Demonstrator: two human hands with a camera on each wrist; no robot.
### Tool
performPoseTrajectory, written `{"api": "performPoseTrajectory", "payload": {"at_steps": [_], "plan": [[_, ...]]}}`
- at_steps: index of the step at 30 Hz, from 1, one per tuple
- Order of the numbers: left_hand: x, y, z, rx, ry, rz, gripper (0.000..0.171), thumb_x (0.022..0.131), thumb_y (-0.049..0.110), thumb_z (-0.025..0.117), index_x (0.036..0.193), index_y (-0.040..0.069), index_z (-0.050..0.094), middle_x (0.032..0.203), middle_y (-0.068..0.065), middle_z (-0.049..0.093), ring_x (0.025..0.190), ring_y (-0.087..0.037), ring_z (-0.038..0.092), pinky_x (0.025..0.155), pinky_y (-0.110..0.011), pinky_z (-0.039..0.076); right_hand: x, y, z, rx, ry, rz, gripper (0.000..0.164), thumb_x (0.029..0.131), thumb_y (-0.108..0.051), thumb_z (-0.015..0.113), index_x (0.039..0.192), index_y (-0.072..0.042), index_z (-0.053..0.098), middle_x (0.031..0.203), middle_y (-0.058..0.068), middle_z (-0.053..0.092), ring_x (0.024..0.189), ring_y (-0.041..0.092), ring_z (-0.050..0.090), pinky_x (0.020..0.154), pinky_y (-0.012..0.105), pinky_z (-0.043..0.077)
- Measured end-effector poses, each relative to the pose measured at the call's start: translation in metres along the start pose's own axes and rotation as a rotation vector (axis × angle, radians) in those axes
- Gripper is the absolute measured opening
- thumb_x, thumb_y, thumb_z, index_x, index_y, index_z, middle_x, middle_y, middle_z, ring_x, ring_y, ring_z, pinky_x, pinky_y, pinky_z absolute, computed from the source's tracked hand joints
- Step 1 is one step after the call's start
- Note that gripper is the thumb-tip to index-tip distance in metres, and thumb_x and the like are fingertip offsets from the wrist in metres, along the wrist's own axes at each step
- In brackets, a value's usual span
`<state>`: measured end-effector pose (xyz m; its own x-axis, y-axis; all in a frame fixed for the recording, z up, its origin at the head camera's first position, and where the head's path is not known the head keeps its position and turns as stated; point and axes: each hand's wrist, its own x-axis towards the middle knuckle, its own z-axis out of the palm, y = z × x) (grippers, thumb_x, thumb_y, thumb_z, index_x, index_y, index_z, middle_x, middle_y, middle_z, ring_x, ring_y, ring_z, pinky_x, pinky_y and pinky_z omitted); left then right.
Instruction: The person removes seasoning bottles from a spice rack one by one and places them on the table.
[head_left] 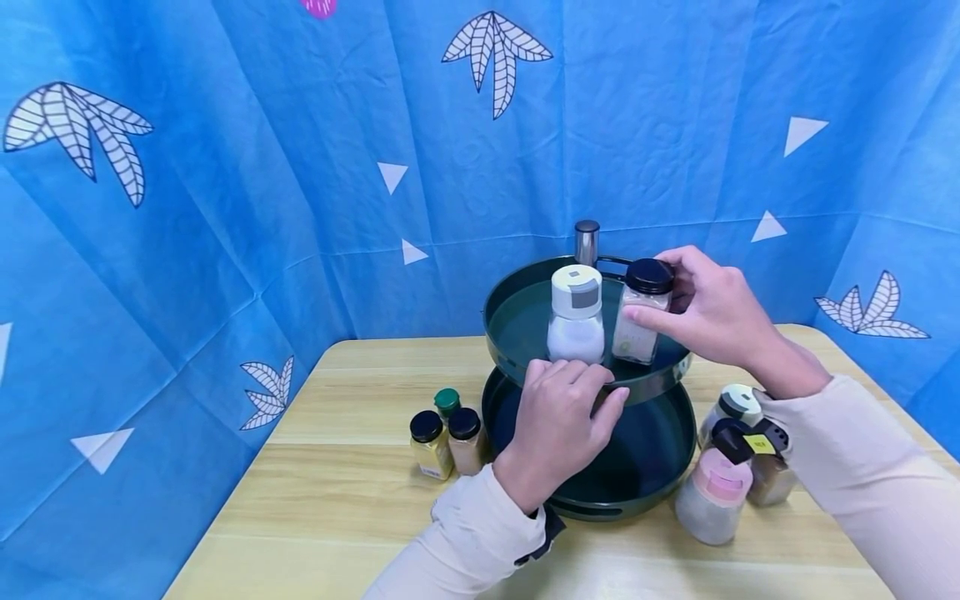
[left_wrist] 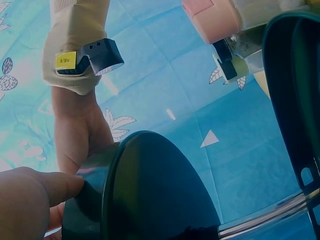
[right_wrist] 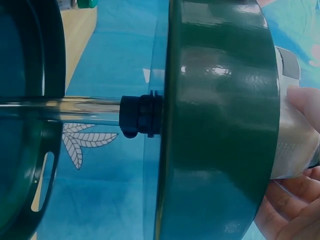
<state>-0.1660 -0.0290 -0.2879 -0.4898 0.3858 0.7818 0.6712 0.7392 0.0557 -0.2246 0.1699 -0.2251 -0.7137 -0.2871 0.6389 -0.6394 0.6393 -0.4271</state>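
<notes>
My right hand [head_left: 712, 317] grips a square glass jar [head_left: 636, 335] with a black lid and pale contents, thumb on the near side. The jar stands in the upper tray [head_left: 651, 386] of a dark green two-tier rack; the right wrist view shows it [right_wrist: 296, 142] behind the tray wall. Beside it in that tray is a white-lidded glass shaker [head_left: 576, 329] filled with white grains. My left hand [head_left: 558, 421] holds the upper tray's front rim, fingers curled over it. In the left wrist view its thumb [left_wrist: 62, 187] presses the tray's outer wall.
The lower tray [head_left: 592, 475] sits beneath, joined by a metal pole [head_left: 587, 242]. Several small jars, including a black-lidded jar [head_left: 431, 450], stand left of the rack. On its right stand a pink-lidded shaker [head_left: 712, 504] and other containers. A blue curtain [head_left: 487, 183] hangs behind the wooden table [head_left: 315, 500].
</notes>
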Motion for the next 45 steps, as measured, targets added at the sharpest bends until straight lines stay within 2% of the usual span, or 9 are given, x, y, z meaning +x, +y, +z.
{"api": "performPoseTrajectory", "payload": {"at_steps": [11, 19, 32, 38, 42, 45], "plan": [[-0.001, -0.001, 0.000, -0.001, -0.001, 0.004, 0.019, 0.087, 0.033, 0.068, 0.089, 0.014, 0.072, 0.084, 0.001, 0.074, 0.080, -0.013, 0.067, 0.068, -0.026, 0.045, 0.001, -0.003, -0.005, -0.002, 0.006, 0.009, 0.054, 0.075, -0.019, 0.080, 0.117, 0.002, 0.052, 0.095, 0.022, 0.068, 0.073, 0.029, 0.066, 0.059, 0.026, 0.050], [0.000, 0.000, 0.000, -0.007, 0.001, 0.002, 0.017, 0.086, 0.031, 0.069, 0.090, 0.014, 0.071, 0.087, 0.001, 0.074, 0.083, -0.013, 0.067, 0.069, -0.026, 0.045, 0.002, -0.003, -0.009, 0.010, 0.038, -0.020, 0.052, 0.074, -0.014, 0.080, 0.115, 0.002, 0.053, 0.095, 0.024, 0.068, 0.074, 0.032, 0.067, 0.058, 0.017, 0.048], [-0.001, -0.002, 0.000, -0.005, 0.011, 0.004, 0.017, 0.085, 0.031, 0.070, 0.089, 0.014, 0.071, 0.086, 0.001, 0.074, 0.082, -0.012, 0.067, 0.068, -0.026, 0.045, 0.001, -0.003, -0.013, 0.008, 0.054, 0.007, 0.051, 0.074, -0.016, 0.080, 0.115, 0.002, 0.054, 0.096, 0.023, 0.068, 0.077, 0.033, 0.068, 0.061, 0.010, 0.045], [0.000, -0.001, 0.000, -0.002, 0.010, 0.002, 0.018, 0.085, 0.032, 0.070, 0.089, 0.014, 0.072, 0.086, 0.001, 0.074, 0.082, -0.012, 0.067, 0.068, -0.027, 0.045, 0.001, -0.003, -0.016, -0.017, 0.060, 0.002, 0.050, 0.075, -0.017, 0.080, 0.114, 0.001, 0.055, 0.093, 0.019, 0.070, 0.075, 0.025, 0.067, 0.062, 0.005, 0.043], [0.000, -0.001, -0.001, -0.005, 0.006, -0.002, 0.019, 0.085, 0.032, 0.070, 0.089, 0.014, 0.072, 0.086, 0.001, 0.074, 0.082, -0.013, 0.067, 0.068, -0.027, 0.045, 0.000, -0.003, -0.019, -0.026, 0.063, -0.003, 0.050, 0.075, -0.017, 0.080, 0.114, 0.000, 0.055, 0.092, 0.020, 0.070, 0.074, 0.024, 0.067, 0.061, 0.007, 0.044], [-0.001, 0.000, -0.001, -0.001, 0.007, -0.001, 0.019, 0.085, 0.033, 0.070, 0.089, 0.014, 0.072, 0.086, 0.001, 0.074, 0.082, -0.013, 0.067, 0.068, -0.027, 0.045, 0.000, -0.004, -0.021, -0.022, 0.063, 0.008, 0.051, 0.074, -0.016, 0.080, 0.114, 0.000, 0.055, 0.093, 0.022, 0.069, 0.076, 0.030, 0.067, 0.061, 0.009, 0.044]]}}
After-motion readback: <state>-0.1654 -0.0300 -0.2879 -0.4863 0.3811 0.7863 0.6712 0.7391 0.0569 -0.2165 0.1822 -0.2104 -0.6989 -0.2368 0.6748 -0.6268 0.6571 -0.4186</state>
